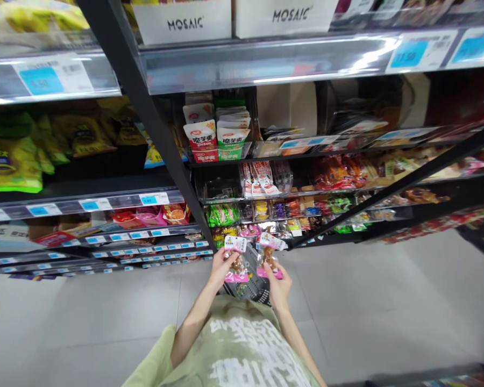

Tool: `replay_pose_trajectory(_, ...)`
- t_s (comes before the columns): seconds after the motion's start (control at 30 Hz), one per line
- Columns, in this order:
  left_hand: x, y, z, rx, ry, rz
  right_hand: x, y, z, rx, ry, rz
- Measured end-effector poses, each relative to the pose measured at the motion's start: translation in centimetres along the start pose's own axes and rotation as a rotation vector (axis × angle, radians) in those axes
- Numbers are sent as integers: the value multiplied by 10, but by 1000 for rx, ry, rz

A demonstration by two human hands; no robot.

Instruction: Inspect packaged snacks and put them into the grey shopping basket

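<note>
My left hand [220,266] is closed on the edge of a snack packet [236,275], clear in the middle with brown food inside, white at the top and pink at the bottom. A similar snack packet [268,251] is pinched in my right hand [279,282]. The two packets are held side by side, apart, in front of my body. Below and between them a grey shopping basket [250,293] shows in part, with a few colourful packages in it. Where it rests is hidden by my hands and shirt.
Store shelves [242,156] rise before me, with red and green pouches [218,141] and bins of small packaged snacks [222,215]. A black upright post [153,118] divides the shelving. Yellow bags [14,161] stand at the left. Grey tiled floor [371,290] spreads on both sides.
</note>
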State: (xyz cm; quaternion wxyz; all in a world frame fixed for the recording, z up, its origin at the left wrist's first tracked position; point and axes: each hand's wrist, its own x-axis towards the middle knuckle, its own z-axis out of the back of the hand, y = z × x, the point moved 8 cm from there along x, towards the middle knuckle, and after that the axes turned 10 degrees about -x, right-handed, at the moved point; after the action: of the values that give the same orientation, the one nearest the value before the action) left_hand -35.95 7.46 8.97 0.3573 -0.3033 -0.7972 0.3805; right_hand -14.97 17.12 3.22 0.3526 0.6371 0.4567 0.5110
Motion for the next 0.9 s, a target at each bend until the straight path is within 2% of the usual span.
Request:
replay_pose_trajectory(0.13, -6, -26, 3, 61, -20, -64, 1, -13, 5, 162, 31, -63)
replay_pose_trajectory(0.23, -14, -50, 2, 185, -66, -208, -8, -18, -5, 238, 145, -109)
replay_pose_trajectory(0.3, -20, -59, -7, 237, -29, -269, -15, -16, -15, 235, 239, -127)
replay_pose_trajectory(0.37, -24, -59, -20, 256, 79, -251, -21, -13, -23, 239, 315, -168)
replay_pose_trajectory(0.47, -32, -55, -40, 245, 250, -173, -26, -4, -28, 276, 363, -221)
replay_pose_trajectory(0.6, -40, -51, -54, 300, 375, -134, -29, 8, -28, 302, 374, -217)
replay_pose_trajectory(0.77, -42, -46, -53, 344, 368, -143, -32, 17, -26, 162, 422, -131)
replay_pose_trajectory(0.9, -44, -42, -51, 338, 345, -112, -32, 25, -25, 139, 440, -81)
